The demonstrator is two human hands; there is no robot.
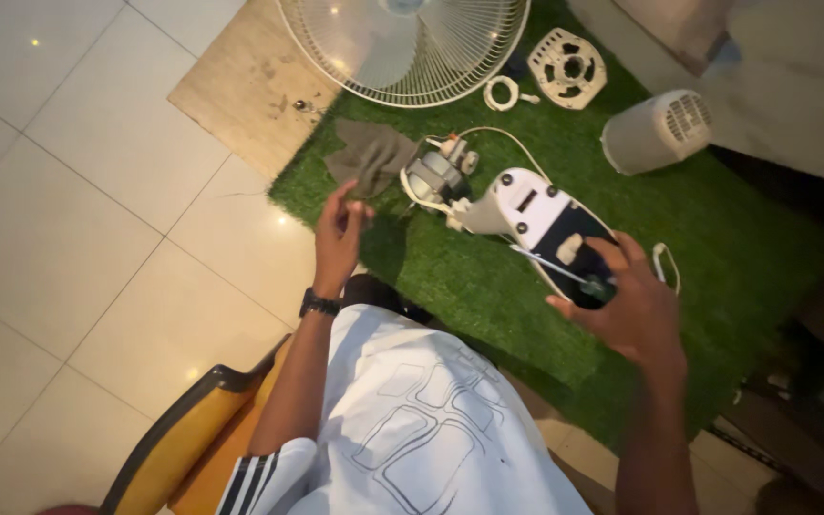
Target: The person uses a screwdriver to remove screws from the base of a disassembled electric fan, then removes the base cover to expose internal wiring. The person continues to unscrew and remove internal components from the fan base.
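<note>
My right hand (633, 307) grips a screwdriver (565, 273) whose thin shaft points at the white fan base (531, 212), which lies tilted over the green mat with its dark underside facing up. The fan motor (436, 176) hangs off the base's far end by a white cable. My left hand (339, 232) is raised near a brown cloth (370, 157), fingers pinched together, with something small possibly between them; I cannot tell what. A black band sits on the left wrist.
A green artificial-grass mat (488, 277) covers the floor ahead. On it lie a fan grille with blades (402, 43), a round white slotted plate (568, 67), a coiled white cord (503, 92) and a white motor cover (655, 129). A yellow chair edge (193, 420) is under me.
</note>
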